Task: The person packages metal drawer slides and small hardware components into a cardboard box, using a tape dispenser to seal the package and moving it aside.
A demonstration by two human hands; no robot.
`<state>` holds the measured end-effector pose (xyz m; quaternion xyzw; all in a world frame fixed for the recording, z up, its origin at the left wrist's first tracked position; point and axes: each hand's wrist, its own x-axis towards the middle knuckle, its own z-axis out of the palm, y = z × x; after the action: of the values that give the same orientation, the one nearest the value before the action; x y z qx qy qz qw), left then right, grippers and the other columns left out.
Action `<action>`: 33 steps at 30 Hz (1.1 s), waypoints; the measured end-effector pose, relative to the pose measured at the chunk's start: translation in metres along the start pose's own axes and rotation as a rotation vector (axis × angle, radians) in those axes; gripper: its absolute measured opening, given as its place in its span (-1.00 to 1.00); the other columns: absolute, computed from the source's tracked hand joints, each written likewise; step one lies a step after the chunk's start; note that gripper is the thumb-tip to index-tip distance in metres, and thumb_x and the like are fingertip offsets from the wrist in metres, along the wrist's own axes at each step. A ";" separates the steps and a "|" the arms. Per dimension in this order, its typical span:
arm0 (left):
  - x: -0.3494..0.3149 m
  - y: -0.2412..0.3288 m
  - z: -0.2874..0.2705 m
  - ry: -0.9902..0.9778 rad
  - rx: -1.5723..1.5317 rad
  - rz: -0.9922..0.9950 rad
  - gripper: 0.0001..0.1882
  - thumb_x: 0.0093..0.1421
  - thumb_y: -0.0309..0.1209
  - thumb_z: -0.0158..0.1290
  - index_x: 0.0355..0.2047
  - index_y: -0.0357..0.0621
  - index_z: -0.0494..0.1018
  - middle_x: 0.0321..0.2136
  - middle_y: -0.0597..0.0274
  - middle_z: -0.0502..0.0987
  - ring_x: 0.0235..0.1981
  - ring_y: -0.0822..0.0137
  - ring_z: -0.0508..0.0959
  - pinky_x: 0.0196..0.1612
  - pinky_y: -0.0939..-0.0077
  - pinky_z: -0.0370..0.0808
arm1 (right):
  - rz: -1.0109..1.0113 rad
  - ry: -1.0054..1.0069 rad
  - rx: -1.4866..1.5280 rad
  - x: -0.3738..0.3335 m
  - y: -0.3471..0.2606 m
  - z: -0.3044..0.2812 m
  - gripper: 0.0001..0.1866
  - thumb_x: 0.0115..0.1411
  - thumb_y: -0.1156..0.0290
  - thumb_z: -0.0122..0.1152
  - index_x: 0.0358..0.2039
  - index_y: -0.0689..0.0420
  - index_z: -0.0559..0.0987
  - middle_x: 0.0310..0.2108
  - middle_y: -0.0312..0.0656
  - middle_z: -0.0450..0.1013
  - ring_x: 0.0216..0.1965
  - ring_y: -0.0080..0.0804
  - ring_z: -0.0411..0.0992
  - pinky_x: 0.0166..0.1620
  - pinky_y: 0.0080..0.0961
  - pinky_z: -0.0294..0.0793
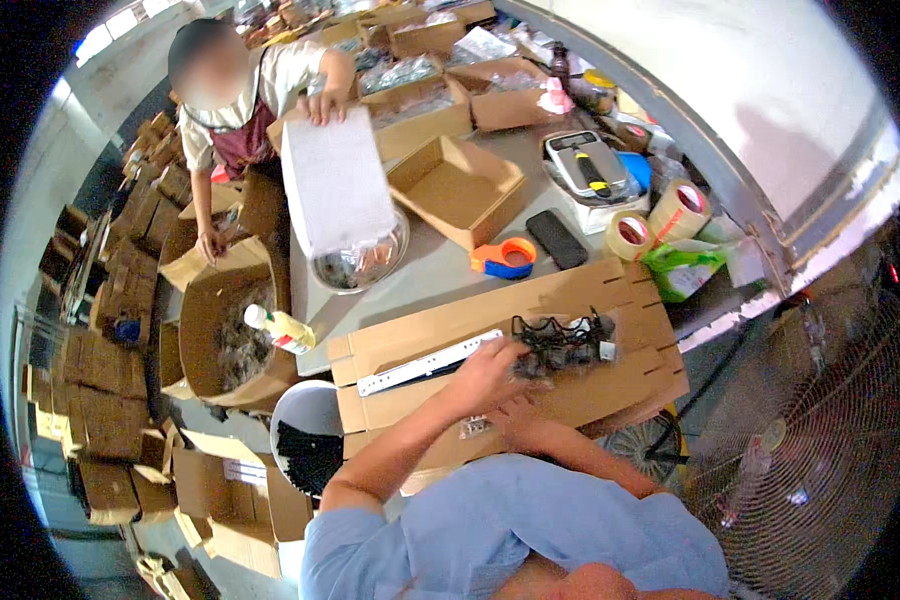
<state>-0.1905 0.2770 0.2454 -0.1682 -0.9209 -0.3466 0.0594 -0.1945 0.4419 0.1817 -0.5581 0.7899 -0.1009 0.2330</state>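
A flattened cardboard sheet with slotted edges lies on the table before me. My left hand is over it, at the right end of a white slotted strip and the left edge of a bundle of black wire pieces. Its fingers are bent and close together; what they hold, if anything, is hidden. Nearer to me, my right hand rests low over the cardboard with its fingers apart. Beside it lies a small clear bag of little parts.
Across the table, a person holds a white board above a round bowl. An orange-and-blue tape dispenser, a black phone, tape rolls and a scale sit beyond the cardboard. A large fan stands at right.
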 end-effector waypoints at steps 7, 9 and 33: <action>-0.146 -0.004 -0.007 -0.463 0.186 -0.319 -0.17 -0.09 -0.13 0.23 0.13 -0.19 0.13 0.14 -0.12 0.14 0.14 -0.12 0.20 0.19 0.12 0.19 | -0.141 -0.362 0.020 0.012 0.002 -0.078 -0.03 -0.12 0.06 0.35 0.26 0.01 0.07 0.20 0.09 0.09 0.20 0.10 0.09 0.21 -0.17 0.13; -0.153 -0.014 0.016 -0.238 0.047 -0.379 -0.21 -0.01 -0.16 0.15 0.18 -0.14 0.09 0.19 -0.10 0.07 0.18 -0.16 0.14 0.19 0.07 0.21 | -0.245 -0.414 0.144 0.044 0.009 -0.114 -0.13 -0.09 -0.01 0.32 0.20 0.07 0.22 0.09 0.09 0.27 0.10 0.01 0.26 0.14 -0.23 0.24; -0.087 -0.010 -0.003 -0.287 0.052 -0.402 -0.52 -0.01 -0.44 0.01 -0.02 -0.19 0.29 -0.38 -0.09 0.53 -0.36 -0.06 0.56 -0.37 0.08 0.52 | 0.337 0.159 1.666 0.278 0.069 -0.109 -0.61 0.03 0.55 0.01 -0.06 0.19 0.33 -0.18 -0.15 0.38 -0.23 -0.23 0.42 -0.35 -0.36 0.56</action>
<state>-0.1127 0.2446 0.2221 -0.0272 -0.9435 -0.3002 -0.1378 -0.3793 0.1978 0.1767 -0.0706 0.5443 -0.6518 0.5233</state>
